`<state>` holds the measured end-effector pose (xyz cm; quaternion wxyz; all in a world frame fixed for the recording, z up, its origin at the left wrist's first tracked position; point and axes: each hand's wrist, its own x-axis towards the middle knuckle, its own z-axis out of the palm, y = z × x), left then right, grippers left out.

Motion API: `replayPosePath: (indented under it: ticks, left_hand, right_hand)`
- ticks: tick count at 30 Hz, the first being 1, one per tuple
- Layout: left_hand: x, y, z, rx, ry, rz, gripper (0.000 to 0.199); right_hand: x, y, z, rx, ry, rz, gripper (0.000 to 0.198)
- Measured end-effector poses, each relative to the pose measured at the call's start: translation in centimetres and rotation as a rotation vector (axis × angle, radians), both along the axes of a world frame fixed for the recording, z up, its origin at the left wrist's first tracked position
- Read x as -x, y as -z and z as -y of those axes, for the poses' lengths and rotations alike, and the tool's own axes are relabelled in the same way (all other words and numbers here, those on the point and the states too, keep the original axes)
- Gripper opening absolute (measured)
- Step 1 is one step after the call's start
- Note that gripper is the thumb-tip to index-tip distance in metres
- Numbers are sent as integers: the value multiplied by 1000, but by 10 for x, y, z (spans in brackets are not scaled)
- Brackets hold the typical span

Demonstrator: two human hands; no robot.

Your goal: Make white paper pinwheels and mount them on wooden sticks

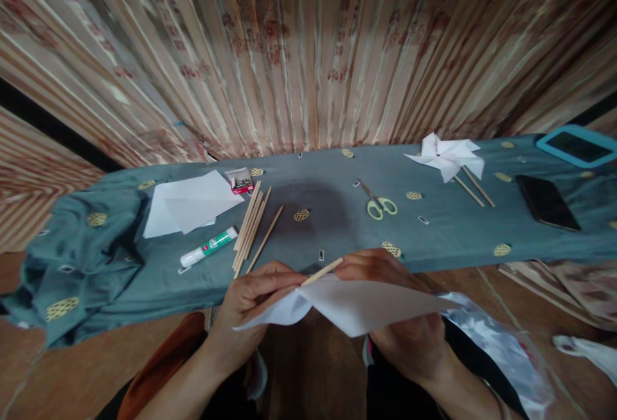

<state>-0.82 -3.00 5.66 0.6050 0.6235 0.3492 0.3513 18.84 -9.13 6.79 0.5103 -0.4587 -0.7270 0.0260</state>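
In front of the table edge, a white paper pinwheel [354, 304] is held between my two hands, with a wooden stick [322, 271] lying along its back. My left hand [248, 301] pinches the paper and the stick's near end at the centre of the pinwheel. Fingers of my right hand [385, 272] are closed round the stick's other end and the paper, part of that hand being behind the sheet. Two finished-looking white pinwheels [448, 155] lie at the right on the cloth, their sticks [472, 187] pointing toward me.
On the green cloth [337, 195] lie scissors [378, 205], several wooden sticks [253, 221], a glue stick [209, 246], white sheets [193, 201] and a small red box [241, 180] of metal pins. A black phone [547, 201] and a blue-framed tablet [578, 146] are at the right.
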Motion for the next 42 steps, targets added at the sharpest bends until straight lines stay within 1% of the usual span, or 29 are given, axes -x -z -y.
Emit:
replayPosePath:
  ticks: [7, 11, 16, 20, 27, 32, 33, 35, 38, 42]
  left_hand:
    - [2, -2, -2, -85, 33, -5, 13]
    - [3, 1, -2, -91, 33, -28, 13]
    - [2, 6, 0, -79, 27, -26, 13]
    - [2, 4, 0, -80, 32, -24, 13]
    - [3, 0, 0, -79, 37, -49, 15]
    - [3, -2, -1, -105, 34, -40, 16]
    - [3, -2, -1, -110, 36, -39, 16]
    - [2, 0, 0, -107, 43, -57, 20]
    - [1, 6, 2, -77, 30, -99, 21]
    - [-3, 17, 5, -43, -3, -90, 22]
  right_hand:
    - [-1, -3, -1, -1, -22, -8, 27]
    - [-1, -3, 0, 1, -32, -42, 28]
    - [-3, -2, 1, 17, -41, -24, 29]
    - [-2, -2, 0, 8, -42, -34, 26]
    - [0, -3, 0, 1, -24, -50, 28]
    - [-1, -4, 0, 17, -3, -20, 24]
    - [-1, -3, 0, 37, 7, -34, 22]
    - [-1, 0, 0, 126, 24, -122, 18]
    - [-2, 6, -3, 343, 27, -314, 15]
    - [-4, 13, -9, 594, 4, -448, 12]
